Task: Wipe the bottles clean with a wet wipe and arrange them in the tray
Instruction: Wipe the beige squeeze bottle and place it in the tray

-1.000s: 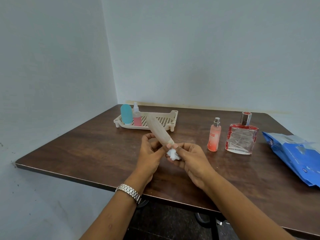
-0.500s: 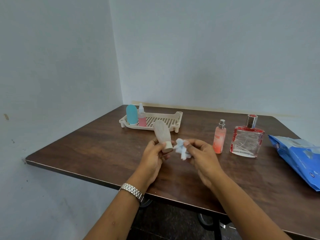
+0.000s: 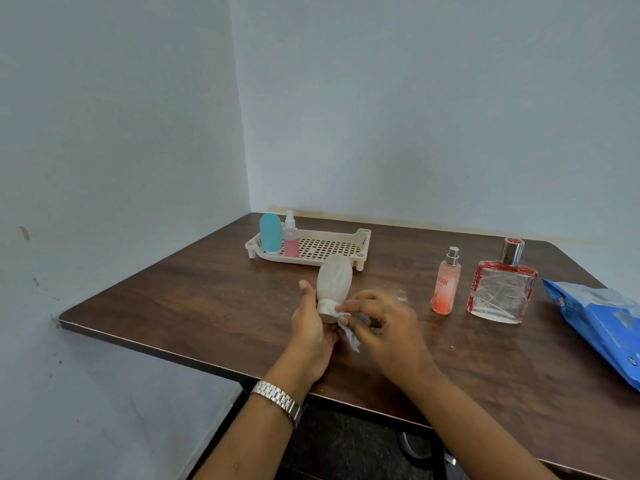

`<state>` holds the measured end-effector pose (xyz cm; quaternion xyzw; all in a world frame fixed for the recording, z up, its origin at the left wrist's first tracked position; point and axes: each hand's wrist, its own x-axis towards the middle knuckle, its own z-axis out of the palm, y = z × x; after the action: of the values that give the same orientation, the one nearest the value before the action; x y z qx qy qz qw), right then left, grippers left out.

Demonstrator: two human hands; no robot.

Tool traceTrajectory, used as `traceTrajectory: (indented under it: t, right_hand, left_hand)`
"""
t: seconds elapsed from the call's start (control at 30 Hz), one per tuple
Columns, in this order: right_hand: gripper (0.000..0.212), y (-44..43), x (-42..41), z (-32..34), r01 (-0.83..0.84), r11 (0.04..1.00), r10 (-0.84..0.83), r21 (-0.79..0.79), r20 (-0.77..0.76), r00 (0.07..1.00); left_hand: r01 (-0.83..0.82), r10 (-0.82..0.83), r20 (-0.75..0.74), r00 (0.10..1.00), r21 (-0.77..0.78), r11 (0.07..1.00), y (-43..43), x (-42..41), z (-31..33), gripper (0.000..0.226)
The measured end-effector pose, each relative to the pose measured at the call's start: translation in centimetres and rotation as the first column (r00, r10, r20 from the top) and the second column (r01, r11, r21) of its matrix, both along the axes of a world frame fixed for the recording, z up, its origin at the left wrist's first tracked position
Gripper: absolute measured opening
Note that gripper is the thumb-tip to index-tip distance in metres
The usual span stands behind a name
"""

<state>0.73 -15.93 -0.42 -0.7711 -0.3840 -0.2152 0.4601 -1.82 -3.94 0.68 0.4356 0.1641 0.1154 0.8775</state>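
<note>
As L hand (image 3: 311, 332) grips it, beige bottle (image 3: 334, 279) points cap-down, wipe (image 3: 350, 337) at cap.

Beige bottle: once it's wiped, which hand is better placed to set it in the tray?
Left, probably. The left hand grips the beige bottle by its cap end, and the tray lies ahead, slightly toward that side. The right hand is busy pinching the wet wipe against the cap.

Pink spray bottle (image 3: 445, 282), right of the tray (image 3: 360, 237): red lettering across front, approx. "…ADE", rest too blurred to read. Blue wipes pack (image 3: 595, 317), far right of tray: white print, illegible.
</note>
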Motion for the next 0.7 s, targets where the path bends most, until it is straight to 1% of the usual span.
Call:
traceTrajectory:
  t: [0.1, 0.2, 0.23, 0.3, 0.33, 0.4, 0.47, 0.53, 0.6, 0.7]
  right_hand:
    - [0.017, 0.1, -0.2, 0.2, 0.019, 1.0, -0.018, -0.023, 0.039, 0.999]
    - [0.014, 0.1, 0.2, 0.7, 0.056, 0.998, -0.06, 0.042, 0.084, 0.995]
    - [0.013, 0.2, 0.4, 0.9, 0.084, 0.993, -0.089, 0.081, 0.071, 0.993]
    - [0.013, 0.2, 0.6, 1.2, 0.128, 0.98, -0.133, 0.15, 0.019, 0.991]
    - [0.014, 0.2, 0.4, 1.2, 0.136, 0.979, -0.141, 0.15, 0.019, 0.99]
    - [0.018, 0.5, -0.5, 0.8, 0.113, 0.991, -0.118, 0.077, 0.067, 0.991]
    - [0.021, 0.8, -1.6, 0.5, 0.074, 0.997, -0.07, -0.023, 0.142, 0.987]
    - [0.022, 0.8, -1.9, 0.5, 0.078, 0.993, -0.059, -0.09, 0.195, 0.979]
    - [0.021, 0.7, -1.1, 1.1, 0.107, 0.992, -0.095, -0.066, 0.162, 0.982]
    - [0.02, 0.6, 0.2, 2.2, 0.195, 0.98, -0.198, 0.042, 0.069, 0.978]
  left_hand:
    - [-0.104, 0.107, -0.029, 0.994, 0.089, 0.991, -0.5, 0.0, -0.6, 0.056]
    - [-0.179, 0.184, -0.014, 0.983, 0.179, 0.968, -0.9, -0.1, -1.0, 0.056]
    - [-0.181, 0.186, -0.008, 0.983, 0.203, 0.962, -1.0, -0.1, -1.1, 0.055]
    - [-0.164, 0.174, -0.015, 0.985, 0.266, 0.95, -1.1, -0.1, -1.1, 0.051]
    - [-0.159, 0.169, -0.011, 0.985, 0.283, 0.946, -1.2, -0.2, -1.1, 0.047]
    - [-0.147, 0.148, 0.016, 0.989, 0.274, 0.95, -1.1, -0.3, -1.1, 0.041]
    - [-0.126, 0.122, 0.031, 0.992, 0.275, 0.953, -0.9, -0.5, -1.0, 0.042]
    - [-0.103, 0.1, 0.025, 0.995, 0.296, 0.95, -0.8, -0.6, -0.9, 0.044]
    - [-0.073, 0.063, 0.042, 0.997, 0.327, 0.942, -0.8, -0.5, -1.0, 0.05]
    - [-0.04, 0.031, 0.029, 0.999, 0.38, 0.924, -0.9, -0.4, -0.9, 0.058]
